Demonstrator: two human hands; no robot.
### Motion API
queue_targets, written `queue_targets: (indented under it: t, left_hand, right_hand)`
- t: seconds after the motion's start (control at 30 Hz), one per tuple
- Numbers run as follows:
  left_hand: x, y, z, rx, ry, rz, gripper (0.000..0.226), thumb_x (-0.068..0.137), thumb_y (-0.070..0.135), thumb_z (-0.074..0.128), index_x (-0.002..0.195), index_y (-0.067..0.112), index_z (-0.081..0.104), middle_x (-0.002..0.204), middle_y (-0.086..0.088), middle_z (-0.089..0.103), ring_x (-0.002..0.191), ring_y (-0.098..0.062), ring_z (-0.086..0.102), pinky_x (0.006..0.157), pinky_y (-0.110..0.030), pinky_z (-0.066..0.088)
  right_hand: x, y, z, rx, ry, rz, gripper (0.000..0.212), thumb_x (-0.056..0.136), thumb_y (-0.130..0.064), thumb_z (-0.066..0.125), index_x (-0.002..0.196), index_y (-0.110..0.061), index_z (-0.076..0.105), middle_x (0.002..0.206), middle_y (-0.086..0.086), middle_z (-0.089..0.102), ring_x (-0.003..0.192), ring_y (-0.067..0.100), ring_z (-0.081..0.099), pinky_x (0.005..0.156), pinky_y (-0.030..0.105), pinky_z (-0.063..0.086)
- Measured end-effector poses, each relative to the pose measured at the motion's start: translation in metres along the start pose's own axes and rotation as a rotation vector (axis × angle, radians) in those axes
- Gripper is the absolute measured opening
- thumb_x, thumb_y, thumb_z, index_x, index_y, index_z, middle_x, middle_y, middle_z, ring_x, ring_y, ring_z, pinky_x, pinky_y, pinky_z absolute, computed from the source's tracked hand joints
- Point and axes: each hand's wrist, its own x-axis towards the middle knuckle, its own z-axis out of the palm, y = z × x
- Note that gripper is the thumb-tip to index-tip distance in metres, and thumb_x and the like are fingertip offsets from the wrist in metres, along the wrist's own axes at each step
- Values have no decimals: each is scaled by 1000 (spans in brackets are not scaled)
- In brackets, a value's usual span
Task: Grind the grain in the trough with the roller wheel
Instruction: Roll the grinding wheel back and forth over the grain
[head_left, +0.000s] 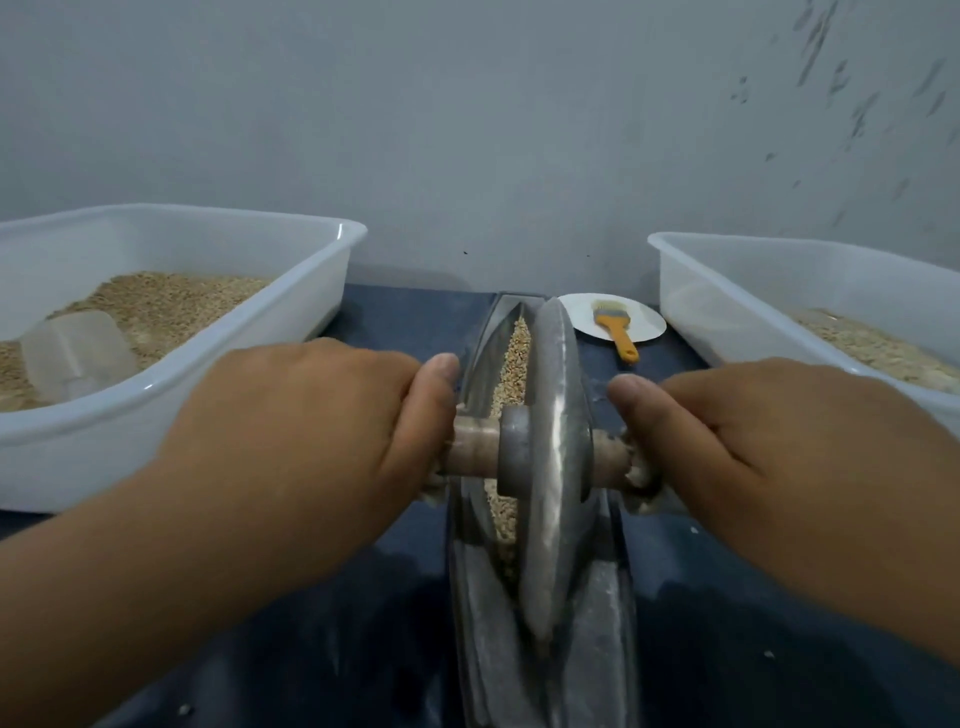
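Observation:
A grey metal roller wheel (555, 447) stands on edge in a narrow boat-shaped metal trough (480, 613) that runs away from me at the centre. Pale grain (511, 364) lies in the trough on the wheel's left side. A wooden axle (475, 449) passes through the wheel's hub. My left hand (311, 441) grips the axle's left end, fingers curled over it. My right hand (769, 447) grips the right end the same way. Both thumbs point toward the wheel.
A white plastic tub (171, 387) at the left holds grain and a clear scoop (78, 358). Another white tub (727, 317) at the right holds ground grain. Behind the trough, a white plate (644, 325) carries a yellow-handled brush (615, 327). A grey wall stands close behind.

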Motion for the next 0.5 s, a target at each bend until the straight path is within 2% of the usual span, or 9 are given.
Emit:
queue_targets:
  t: [0.07,0.13,0.2,0.27,0.37,0.47,0.5]
  left_hand:
    - [1,-1,4,-1,9,11,57,96,47,16,50,27,43,39,7,38,37,-8,40,42,-21,33]
    - [13,1,13,67,-30,9,60,97,48,4,58,27,44,46,7,40,41,-10,40,41,-23,28]
    - [30,-1,37,222,-57,46,54,95,44,0,85,26,50,62,8,45,54,-14,45,48,-28,27]
    - [55,-5,61,320,-70,59,37,99,34,15,116,18,44,79,3,50,68,-22,52,53,-32,31]
    - [93,-14,82,313,-30,-30,49,95,30,12,118,13,52,78,-5,49,69,-28,50,58,-33,35]
    - [109,-15,91,327,8,-14,27,95,22,34,116,12,47,70,-3,39,65,-28,47,55,-33,33]
    - [109,-17,90,323,19,-11,23,95,23,34,111,13,48,66,-1,35,61,-26,43,53,-33,30]
  right_hand:
    - [7,1,4,-16,12,18,70,77,-69,-1,59,-26,51,53,-5,54,49,9,50,49,29,35]
    - [22,6,19,-56,55,30,67,83,-65,5,55,-21,47,50,-1,50,51,11,50,52,32,37]
    - [47,15,37,-52,115,63,61,88,-59,9,53,-22,44,54,-2,48,59,20,51,55,34,35]
    - [75,24,53,-38,201,89,56,93,-52,12,53,-24,40,55,-4,41,60,23,45,58,33,31]
    - [110,35,66,-40,306,92,56,99,-49,15,58,-25,44,54,-7,40,56,20,40,56,33,30]
    - [127,45,72,-21,354,106,55,99,-49,18,61,-25,48,55,-7,42,55,21,43,54,32,29]
    - [127,46,73,-17,355,111,55,99,-49,18,60,-25,48,55,-6,42,53,20,42,53,31,27]
